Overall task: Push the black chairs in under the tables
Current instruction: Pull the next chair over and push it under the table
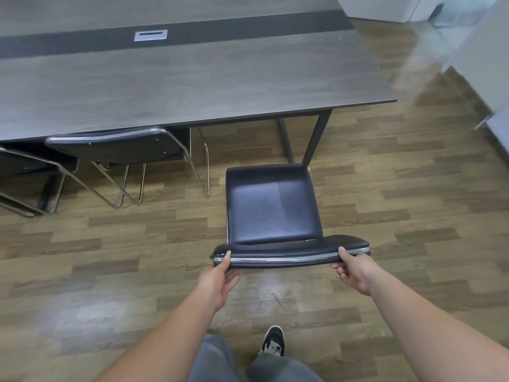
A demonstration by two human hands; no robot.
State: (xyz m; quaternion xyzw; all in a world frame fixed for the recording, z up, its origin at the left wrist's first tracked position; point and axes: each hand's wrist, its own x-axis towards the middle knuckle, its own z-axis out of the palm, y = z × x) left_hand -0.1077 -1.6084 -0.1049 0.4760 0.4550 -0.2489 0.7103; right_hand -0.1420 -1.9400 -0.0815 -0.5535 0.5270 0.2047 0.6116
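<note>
A black padded chair (271, 205) with a chrome-edged backrest stands on the floor in front of me, its seat facing the grey table (192, 84) and stopping just short of the table's front edge near the right legs. My left hand (220, 277) grips the left end of the backrest top. My right hand (354, 268) grips the right end. To the left, a second black chair (115, 144) sits tucked under the table, and part of a third (24, 164) shows at the left edge.
The table's dark metal legs (316, 139) stand just beyond the seat's front. A silver cable port (150, 35) lies in the tabletop's dark strip. White cabinets (484, 64) line the right side. Wood-look floor (399, 202) surrounds the chair. My shoe (273, 341) is below.
</note>
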